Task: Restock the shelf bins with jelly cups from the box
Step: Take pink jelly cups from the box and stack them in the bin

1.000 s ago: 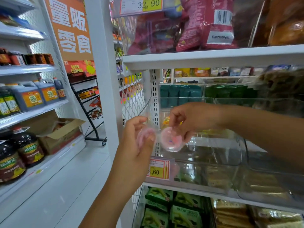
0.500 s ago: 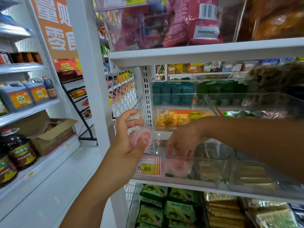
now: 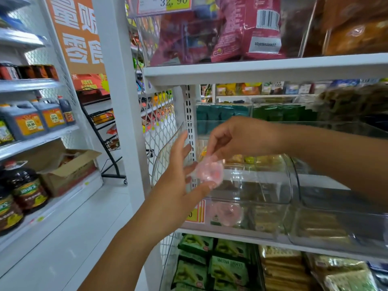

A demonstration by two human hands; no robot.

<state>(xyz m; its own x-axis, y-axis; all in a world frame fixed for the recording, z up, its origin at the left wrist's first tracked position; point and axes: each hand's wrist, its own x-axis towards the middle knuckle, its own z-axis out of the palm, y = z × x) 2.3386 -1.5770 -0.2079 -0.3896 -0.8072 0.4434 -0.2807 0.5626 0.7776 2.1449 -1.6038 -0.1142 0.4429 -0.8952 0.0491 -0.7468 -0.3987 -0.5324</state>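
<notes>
Shop aisle with white shelving: a white shelf (image 3: 231, 233) carries a clear bin (image 3: 262, 198) at its left end, just beside the perforated upright (image 3: 190, 114). A pink jelly cup (image 3: 210, 172) is held in the air above the bin's front left corner. It lies against the straight, spread fingers of the left hand (image 3: 178, 175), while the right hand (image 3: 237, 139) pinches its upper edge with curled fingertips. A second jelly cup (image 3: 225, 213) lies inside the bin, against the front wall near the left corner.

The bin is open on top, and a wide gap runs between its rim and the upper shelf (image 3: 252, 68), where both forearms reach in. More clear bins touch its right side.

A yellow price tag (image 3: 196, 213) on the bin's front is mostly hidden by the left wrist. The upper tag (image 3: 165, 3) reads "32,90". Green packs (image 3: 228, 267) below read "MATCHA"; the rest is blurred. An orange banner (image 3: 77, 28) bears white Chinese characters.

Half a second ago the right hand was down inside the bin at the second cup and the left hand held its cup alone; now the right hand has risen to it.
</notes>
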